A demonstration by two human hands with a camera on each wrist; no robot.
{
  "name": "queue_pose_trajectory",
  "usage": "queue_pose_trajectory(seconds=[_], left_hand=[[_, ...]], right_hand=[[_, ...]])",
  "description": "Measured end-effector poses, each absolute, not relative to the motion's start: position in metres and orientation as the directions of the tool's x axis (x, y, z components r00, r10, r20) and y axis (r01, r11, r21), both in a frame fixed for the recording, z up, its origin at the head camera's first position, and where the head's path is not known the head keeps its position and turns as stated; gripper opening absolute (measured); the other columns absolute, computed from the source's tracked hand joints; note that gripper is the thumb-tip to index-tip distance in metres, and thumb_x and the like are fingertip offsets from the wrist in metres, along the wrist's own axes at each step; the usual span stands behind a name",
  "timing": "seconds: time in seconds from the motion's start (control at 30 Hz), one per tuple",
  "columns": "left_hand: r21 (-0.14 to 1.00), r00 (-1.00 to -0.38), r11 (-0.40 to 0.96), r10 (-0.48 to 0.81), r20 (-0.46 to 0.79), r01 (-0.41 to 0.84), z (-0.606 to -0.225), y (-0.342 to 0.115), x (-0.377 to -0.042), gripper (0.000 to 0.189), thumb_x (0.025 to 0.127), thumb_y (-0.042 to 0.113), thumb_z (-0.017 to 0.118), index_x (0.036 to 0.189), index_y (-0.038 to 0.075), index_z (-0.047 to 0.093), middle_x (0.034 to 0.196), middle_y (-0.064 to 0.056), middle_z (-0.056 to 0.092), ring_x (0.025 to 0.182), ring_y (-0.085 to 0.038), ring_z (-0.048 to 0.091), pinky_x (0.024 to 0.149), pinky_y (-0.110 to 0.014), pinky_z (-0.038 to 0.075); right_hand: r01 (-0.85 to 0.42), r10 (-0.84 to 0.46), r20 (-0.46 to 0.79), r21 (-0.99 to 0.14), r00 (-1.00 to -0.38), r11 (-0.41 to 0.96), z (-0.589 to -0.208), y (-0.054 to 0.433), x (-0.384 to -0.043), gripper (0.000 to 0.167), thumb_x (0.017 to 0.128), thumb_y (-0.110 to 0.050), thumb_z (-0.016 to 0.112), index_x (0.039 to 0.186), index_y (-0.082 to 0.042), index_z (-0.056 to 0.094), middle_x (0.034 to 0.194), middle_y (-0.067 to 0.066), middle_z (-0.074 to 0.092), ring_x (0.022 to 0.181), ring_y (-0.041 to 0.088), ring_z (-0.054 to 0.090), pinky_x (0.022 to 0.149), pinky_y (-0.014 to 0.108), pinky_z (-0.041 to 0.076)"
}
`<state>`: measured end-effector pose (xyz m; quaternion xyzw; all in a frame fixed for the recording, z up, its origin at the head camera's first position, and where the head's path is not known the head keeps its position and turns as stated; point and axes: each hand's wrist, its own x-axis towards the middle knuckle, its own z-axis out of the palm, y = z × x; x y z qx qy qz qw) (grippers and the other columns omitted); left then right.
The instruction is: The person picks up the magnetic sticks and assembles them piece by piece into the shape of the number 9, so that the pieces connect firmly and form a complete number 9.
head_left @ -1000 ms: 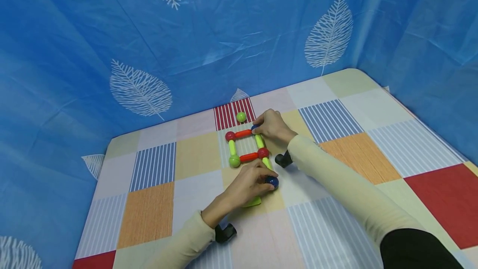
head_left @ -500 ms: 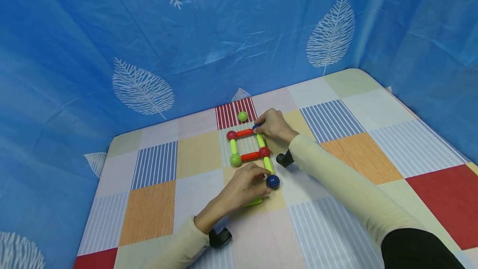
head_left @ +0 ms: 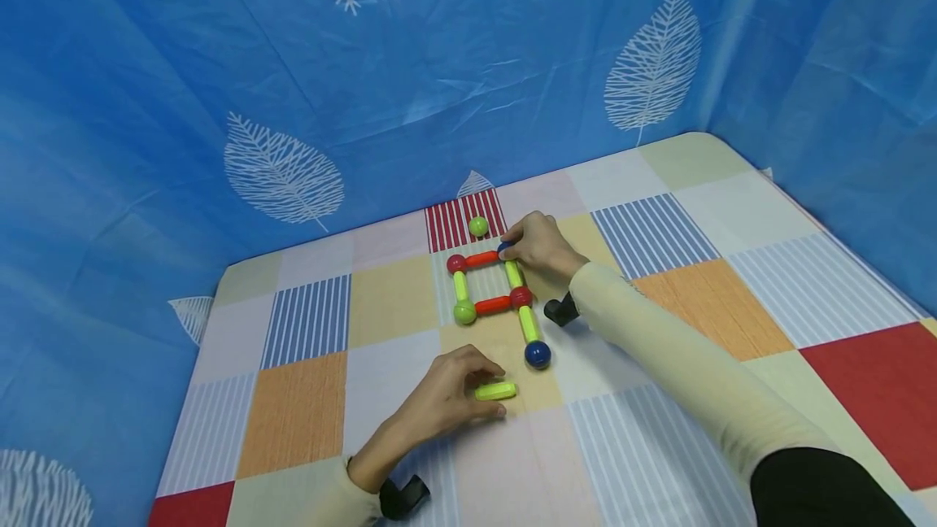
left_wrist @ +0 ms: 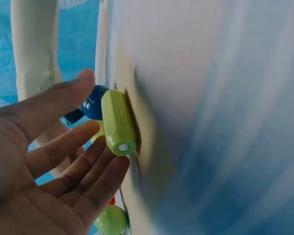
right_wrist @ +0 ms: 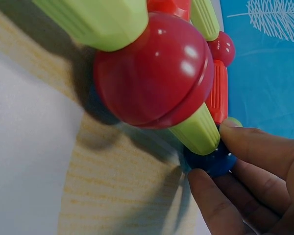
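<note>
A magnetic ball-and-rod frame lies on the table: red rods (head_left: pixel 493 305) and green rods joined by balls into a square. From its near red ball (head_left: pixel 520 297) another green rod (head_left: pixel 528 324) runs to a blue ball (head_left: pixel 538 354). My right hand (head_left: pixel 543 249) pinches the blue ball (right_wrist: pixel 213 164) at the square's far right corner. My left hand (head_left: pixel 442 393) is spread around a loose green rod (head_left: pixel 495 391). The left wrist view shows the thumb apart from this rod (left_wrist: pixel 119 122), with fingertips close beside it; contact is hard to tell.
A loose green ball (head_left: pixel 478 226) sits beyond the frame, near the table's far edge. Blue curtains (head_left: pixel 468 71) with white leaf prints hang behind and to the sides. A patchwork cloth (head_left: pixel 395 299) covers the table.
My left hand has let go of the near blue ball and moved back toward the loose green rod. The right hand keeps its pinch on the far blue ball.
</note>
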<state>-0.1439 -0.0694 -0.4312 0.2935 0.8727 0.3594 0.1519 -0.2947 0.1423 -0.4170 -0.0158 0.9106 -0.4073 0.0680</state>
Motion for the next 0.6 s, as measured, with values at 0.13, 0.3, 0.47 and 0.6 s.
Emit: queue_pose_trajectory(seconds=[0.13,0.3,0.47,0.6], left_hand=[[0.731,-0.779,0.553,0.625,-0.046,0.400,-0.4339,-0.0715,-0.1429,0.031,0.072,0.008,0.088,0.099,0.005,0.075,0.093,0.000,0.065,0.085,-0.010,0.062,0.076,-0.027,0.053],[0.753,-0.778,0.533,0.626,-0.044,0.386,-0.4373,-0.0726,-0.1437,0.026,0.073,0.000,0.085,0.096,0.006,0.075,0.092,0.001,0.067,0.083,-0.009,0.062,0.074,-0.026,0.054],[0.755,-0.783,0.535,0.621,-0.047,0.379,-0.4392,-0.0733,-0.1463,0.024,0.075,-0.004,0.082,0.096,0.006,0.076,0.092,0.001,0.069,0.081,-0.009,0.062,0.072,-0.025,0.053],[0.753,-0.786,0.533,0.617,-0.034,0.386,-0.4390,-0.0738,-0.1500,0.023,0.076,-0.005,0.081,0.096,0.005,0.076,0.092,-0.001,0.069,0.081,-0.010,0.063,0.072,-0.025,0.054]], right_hand=[[0.028,-0.081,-0.111,-0.741,-0.991,0.670,-0.4174,0.1434,-0.2945,0.024,0.085,-0.010,0.077,0.108,-0.002,0.075,0.111,0.013,0.071,0.117,0.030,0.045,0.105,0.044,0.035],[0.030,-0.082,-0.112,-0.748,-0.990,0.663,-0.4171,0.1433,-0.2947,0.023,0.085,-0.009,0.077,0.107,-0.002,0.075,0.111,0.013,0.071,0.117,0.030,0.045,0.105,0.045,0.035],[0.033,-0.081,-0.116,-0.749,-0.990,0.662,-0.4166,0.1430,-0.2955,0.024,0.084,-0.010,0.078,0.107,-0.003,0.076,0.110,0.012,0.071,0.117,0.030,0.043,0.105,0.045,0.034],[0.036,-0.081,-0.118,-0.751,-0.990,0.659,-0.4172,0.1432,-0.2964,0.024,0.085,-0.010,0.077,0.108,-0.003,0.076,0.110,0.012,0.071,0.118,0.030,0.043,0.105,0.045,0.035]])
